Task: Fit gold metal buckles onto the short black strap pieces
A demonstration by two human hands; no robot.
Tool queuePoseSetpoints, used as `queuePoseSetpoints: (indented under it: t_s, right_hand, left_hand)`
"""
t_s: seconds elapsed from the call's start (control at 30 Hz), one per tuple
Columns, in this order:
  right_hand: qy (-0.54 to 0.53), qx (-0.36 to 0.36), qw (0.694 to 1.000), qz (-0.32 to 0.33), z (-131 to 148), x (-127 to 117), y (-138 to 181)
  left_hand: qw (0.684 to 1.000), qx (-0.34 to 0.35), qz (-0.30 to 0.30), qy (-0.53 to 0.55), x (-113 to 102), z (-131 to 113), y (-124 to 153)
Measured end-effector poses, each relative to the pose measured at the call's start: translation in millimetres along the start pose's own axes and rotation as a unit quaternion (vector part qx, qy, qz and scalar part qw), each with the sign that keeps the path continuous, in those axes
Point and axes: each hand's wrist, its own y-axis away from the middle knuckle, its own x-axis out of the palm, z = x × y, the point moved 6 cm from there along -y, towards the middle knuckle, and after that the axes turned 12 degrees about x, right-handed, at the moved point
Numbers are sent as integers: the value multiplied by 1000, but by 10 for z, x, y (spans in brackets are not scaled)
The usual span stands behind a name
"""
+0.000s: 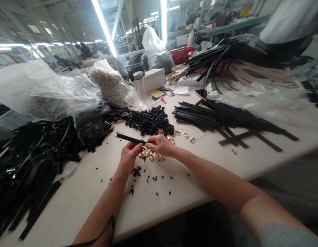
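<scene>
My left hand (129,155) and my right hand (161,144) meet over the white table (225,154), both with fingers closed. Together they pinch a thin black strap (130,138) that sticks out to the left. Gold buckles (151,156) lie scattered just under the hands, and a few more buckles (186,135) lie to the right. A heap of small black loops (150,121) sits right behind the hands. Tiny black scraps (148,178) dot the table near my wrists.
A big pile of black straps with gold fittings (38,154) fills the left side. Loose black straps (225,120) lie at the right. Clear plastic bags (48,89), a bag of pale pieces (109,84), a metal-capped jar (140,84) and a white box (154,79) stand behind.
</scene>
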Motion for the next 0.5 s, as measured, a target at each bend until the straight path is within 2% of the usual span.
queuePoseSetpoints:
  t_s: [0.23, 0.5]
  right_hand:
    - [143, -46, 987, -63, 56, -38, 10]
    - [119, -39, 992, -33, 11, 12, -14]
  left_hand:
    - [998, 6, -25, -61, -83, 1, -20]
    - [999, -20, -29, -36, -51, 80, 12]
